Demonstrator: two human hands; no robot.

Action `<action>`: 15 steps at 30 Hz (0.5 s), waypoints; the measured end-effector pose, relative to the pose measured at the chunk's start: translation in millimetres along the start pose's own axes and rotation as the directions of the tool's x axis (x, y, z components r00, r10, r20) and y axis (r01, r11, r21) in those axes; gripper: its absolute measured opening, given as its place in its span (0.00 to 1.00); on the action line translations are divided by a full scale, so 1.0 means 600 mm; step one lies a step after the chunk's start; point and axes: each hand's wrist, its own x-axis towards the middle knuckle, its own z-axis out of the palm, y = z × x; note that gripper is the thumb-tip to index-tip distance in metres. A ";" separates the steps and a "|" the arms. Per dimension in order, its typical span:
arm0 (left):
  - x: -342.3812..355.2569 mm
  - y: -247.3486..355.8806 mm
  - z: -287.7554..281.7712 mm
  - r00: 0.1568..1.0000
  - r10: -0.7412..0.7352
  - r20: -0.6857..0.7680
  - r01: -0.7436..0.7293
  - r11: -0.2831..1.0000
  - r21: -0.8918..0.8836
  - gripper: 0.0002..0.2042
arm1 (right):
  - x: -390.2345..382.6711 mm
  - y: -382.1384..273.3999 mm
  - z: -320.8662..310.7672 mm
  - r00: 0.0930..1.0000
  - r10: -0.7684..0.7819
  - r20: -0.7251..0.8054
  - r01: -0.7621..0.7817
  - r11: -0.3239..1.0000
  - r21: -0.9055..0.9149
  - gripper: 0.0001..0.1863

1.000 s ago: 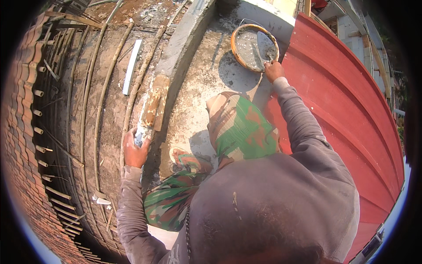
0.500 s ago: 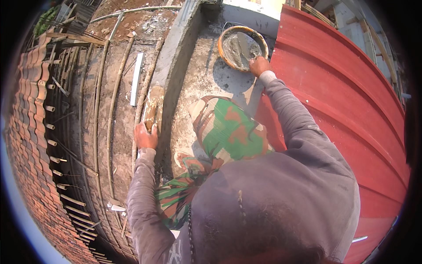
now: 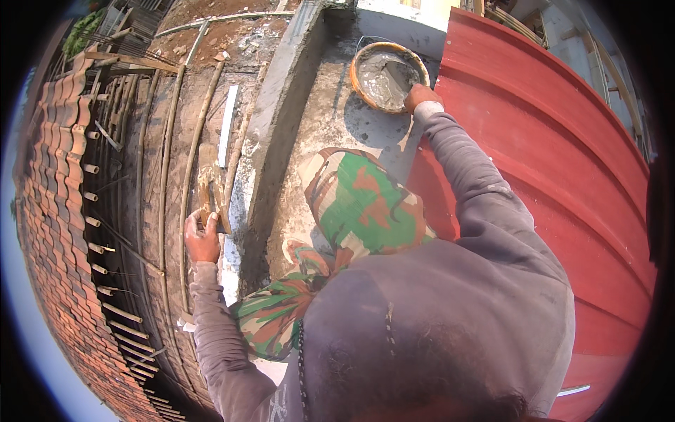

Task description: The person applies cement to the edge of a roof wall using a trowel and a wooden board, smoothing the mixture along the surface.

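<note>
Left grip (image 3: 202,240) closed on brown float (image 3: 207,181), right grip (image 3: 420,97) unclear at orange-rimmed bucket (image 3: 356,79), grey mortar (image 3: 383,79) inside

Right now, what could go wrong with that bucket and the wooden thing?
Two things, maybe. The left hand holds the wooden float out beside the grey wall, so if it slipped, it might drop among the bamboo poles. And the right hand is at the rim of the bucket, so a hard bump could perhaps tip it and spill the wet grey mix.
</note>
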 end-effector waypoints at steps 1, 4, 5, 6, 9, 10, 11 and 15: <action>-0.015 0.013 -0.036 0.999 -0.024 -0.038 0.024 1.000 -0.019 0.18 | -0.003 -0.002 -0.004 1.000 0.010 -0.003 -0.010 1.000 0.005 0.20; -0.065 -0.035 -0.100 0.969 -0.151 -0.194 0.141 0.988 -0.065 0.19 | 0.003 -0.021 0.001 1.000 0.014 -0.028 -0.013 0.999 0.033 0.19; -0.073 -0.053 -0.103 0.958 -0.154 -0.240 0.143 0.988 -0.060 0.19 | 0.043 0.004 0.037 0.997 -0.078 0.025 0.079 0.994 -0.077 0.18; -0.076 -0.066 -0.091 0.955 -0.217 -0.200 0.191 0.971 -0.142 0.18 | 0.091 0.058 0.077 0.987 -0.135 0.085 0.149 0.970 -0.192 0.18; -0.126 -0.138 -0.128 0.891 -0.397 -0.222 0.326 0.898 -0.296 0.17 | 0.056 -0.010 0.075 0.929 -0.019 0.369 -0.190 0.832 0.521 0.14; -0.134 -0.171 -0.133 0.881 -0.419 -0.221 0.328 0.876 -0.354 0.16 | 0.051 -0.001 0.078 0.914 -0.056 0.402 -0.233 0.738 0.633 0.14; -0.141 -0.190 -0.134 0.872 -0.441 -0.213 0.329 0.850 -0.413 0.16 | 0.045 0.008 0.081 0.899 -0.094 0.428 -0.281 0.628 0.726 0.14; -0.171 -0.203 -0.159 0.862 -0.418 -0.286 0.283 0.866 -0.412 0.17 | -0.025 0.003 0.066 0.958 -0.126 0.259 -0.176 0.458 0.871 0.16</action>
